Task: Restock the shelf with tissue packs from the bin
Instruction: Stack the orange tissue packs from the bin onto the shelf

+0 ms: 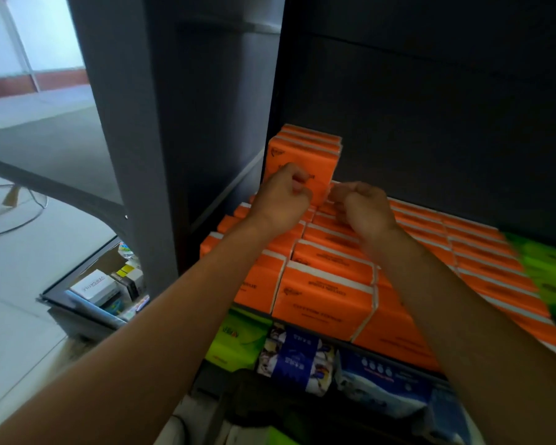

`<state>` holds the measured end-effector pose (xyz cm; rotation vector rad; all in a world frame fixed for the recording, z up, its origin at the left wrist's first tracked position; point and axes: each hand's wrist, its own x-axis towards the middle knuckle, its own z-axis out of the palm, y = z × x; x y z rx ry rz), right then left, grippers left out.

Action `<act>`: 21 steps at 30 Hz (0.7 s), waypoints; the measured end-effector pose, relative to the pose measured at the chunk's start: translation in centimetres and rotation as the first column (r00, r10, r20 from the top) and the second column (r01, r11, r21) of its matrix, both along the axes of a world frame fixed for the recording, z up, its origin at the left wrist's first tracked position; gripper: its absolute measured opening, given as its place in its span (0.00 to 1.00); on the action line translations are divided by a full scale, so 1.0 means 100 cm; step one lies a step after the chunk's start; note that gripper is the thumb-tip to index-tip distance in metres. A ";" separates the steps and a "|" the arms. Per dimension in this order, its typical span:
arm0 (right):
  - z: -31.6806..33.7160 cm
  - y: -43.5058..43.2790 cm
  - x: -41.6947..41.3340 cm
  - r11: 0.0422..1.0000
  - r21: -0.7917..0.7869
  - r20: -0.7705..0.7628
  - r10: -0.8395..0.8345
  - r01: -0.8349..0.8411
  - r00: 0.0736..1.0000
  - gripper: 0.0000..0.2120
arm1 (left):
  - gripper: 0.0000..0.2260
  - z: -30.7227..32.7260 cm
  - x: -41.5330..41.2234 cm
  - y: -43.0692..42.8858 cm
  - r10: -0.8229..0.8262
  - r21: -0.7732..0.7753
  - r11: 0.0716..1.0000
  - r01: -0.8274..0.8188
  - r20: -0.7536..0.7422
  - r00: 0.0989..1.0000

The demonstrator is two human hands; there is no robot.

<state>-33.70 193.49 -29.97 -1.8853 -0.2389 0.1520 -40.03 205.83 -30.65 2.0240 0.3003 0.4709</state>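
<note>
Curling fistlike, left hand (283, 200) and right hand (363, 208) hover over tissue packs (325, 293).

Print on the packs and one box, mostly too blurred to read

The white box (92, 285) at lower left bears a red word, upside down, that looks like "VERSATILE". The orange tissue packs (321, 293) carry a small dark logo and lines of dark lettering that cannot be made out. The blue pack (297, 354) shows white characters and the green pack (238, 342) a red-and-yellow mark, both illegible.
</note>
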 end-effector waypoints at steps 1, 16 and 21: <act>0.001 -0.003 -0.003 1.000 0.005 0.003 0.025 -0.025 1.000 0.04 | 0.12 0.002 -0.001 -0.001 -0.009 -0.018 1.000 0.009 0.001 1.000; 0.052 -0.115 -0.094 0.930 -0.077 0.077 0.364 -0.359 0.928 0.07 | 0.11 0.040 -0.094 -0.064 -0.301 0.023 0.953 0.302 -0.049 0.952; 0.039 -0.172 -0.143 0.909 -0.116 0.044 0.408 -0.400 0.912 0.08 | 0.11 0.038 -0.138 -0.111 -0.397 0.093 0.907 0.411 -0.134 0.908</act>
